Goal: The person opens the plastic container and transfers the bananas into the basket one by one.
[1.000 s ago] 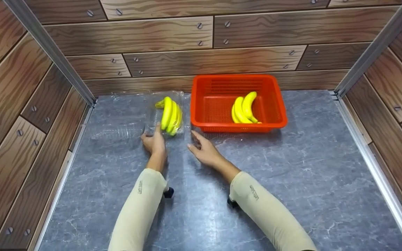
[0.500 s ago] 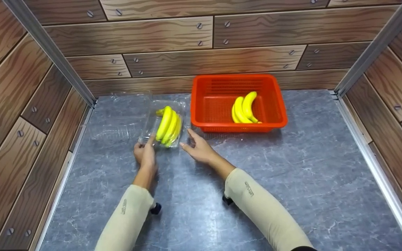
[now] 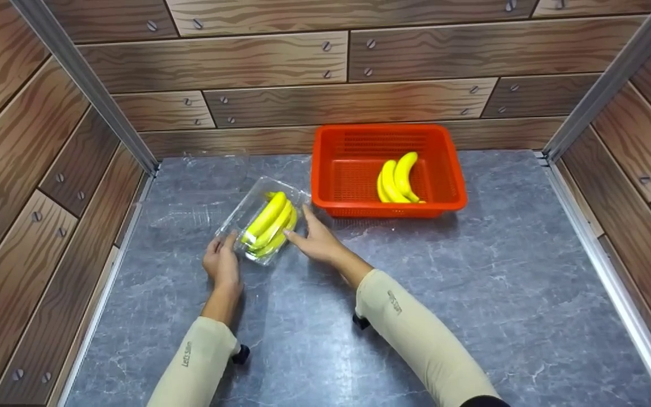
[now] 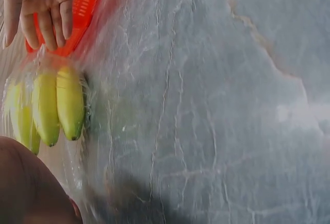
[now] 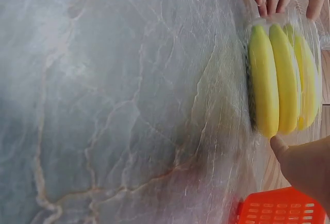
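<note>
A clear plastic box (image 3: 239, 213) with bananas (image 3: 272, 223) in it stands angled on the grey surface, between the two hands. At its left rim, the left hand (image 3: 222, 263) grips the edge with thumb and fingers. Opposite, the right hand (image 3: 320, 240) holds the right rim, its thumb over the edge beside the bananas and its forefinger stretched along the outside. The left wrist view shows the right hand's fingers (image 4: 46, 26) reaching down to the box rim. From the right wrist, the left hand's fingertips (image 5: 265, 7) are seen at the far rim.
A red basket (image 3: 328, 206) with more bananas (image 3: 396, 178) stands at the back, right of the box. Further clear plastic packaging (image 3: 184, 217) lies at the left. Wood-patterned walls (image 3: 274, 62) close off the back and both sides.
The box with bananas has come nearer the person and turned, its far end leaning right. The left hand has moved nearer and left with it; the right hand has shifted slightly left onto its rim.
</note>
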`<state>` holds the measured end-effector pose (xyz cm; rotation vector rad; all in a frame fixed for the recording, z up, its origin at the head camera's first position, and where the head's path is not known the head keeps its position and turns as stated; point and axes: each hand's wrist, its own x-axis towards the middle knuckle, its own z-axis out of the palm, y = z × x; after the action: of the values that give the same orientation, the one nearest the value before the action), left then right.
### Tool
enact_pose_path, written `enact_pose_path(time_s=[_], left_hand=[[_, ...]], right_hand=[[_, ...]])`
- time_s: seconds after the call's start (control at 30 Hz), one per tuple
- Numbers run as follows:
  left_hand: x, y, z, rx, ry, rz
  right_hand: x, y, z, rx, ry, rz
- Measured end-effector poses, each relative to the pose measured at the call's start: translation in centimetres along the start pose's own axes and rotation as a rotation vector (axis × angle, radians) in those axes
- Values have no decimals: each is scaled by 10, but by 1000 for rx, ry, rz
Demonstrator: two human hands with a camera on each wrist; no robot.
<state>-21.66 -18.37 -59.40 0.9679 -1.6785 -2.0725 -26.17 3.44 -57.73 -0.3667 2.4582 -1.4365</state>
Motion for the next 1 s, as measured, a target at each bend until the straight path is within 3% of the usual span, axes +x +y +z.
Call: enact_pose_path(time_s=[0.4, 0.6, 0.9, 1.0], left_hand=[[8, -3, -4, 18, -55, 55], [17, -1, -7, 36, -35, 108], [21, 3, -16, 66, -89, 55], [24, 4, -18, 53, -105, 64]], right_hand=[[11, -2, -3, 11, 108, 73], [14, 0, -1, -9, 114, 83], [13, 4, 5, -11, 153, 48], [12, 5, 6, -21, 156, 24]])
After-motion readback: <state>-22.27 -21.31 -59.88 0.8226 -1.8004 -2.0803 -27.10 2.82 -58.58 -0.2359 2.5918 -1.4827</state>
